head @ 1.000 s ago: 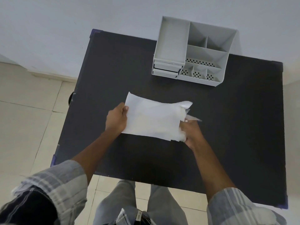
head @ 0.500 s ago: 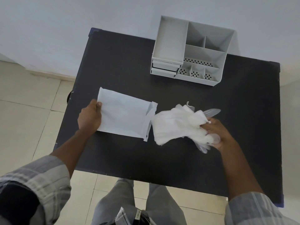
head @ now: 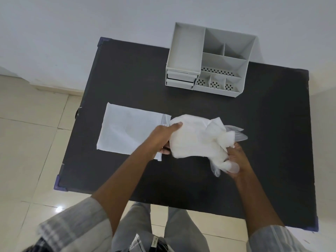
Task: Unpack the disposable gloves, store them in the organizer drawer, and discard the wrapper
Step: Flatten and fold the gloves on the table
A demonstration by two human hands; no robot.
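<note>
While both hands close on the bundle of gloves (head: pixel 196 137) near the desk's (head: pixel 272 142) middle, the left hand (head: pixel 163 138) has its fingers (head: pixel 175 125) wrapped over the bundle's left end; the right hand (head: pixel 236 160) grips the crumpled right end, thin film tips sticking out past it. Wrapper (head: pixel 127 129) lies flat toward the left edge, its open end touching the bundle, partly under the left hand. Grey organizer (head: pixel 209 59) stands at the far edge, both drawers (head: pixel 181 79) closed.

Grey-white plaid sleeves (head: pixel 76 220) rolled above forearms; grey trousers (head: pixel 183 231); bare hands.
</note>
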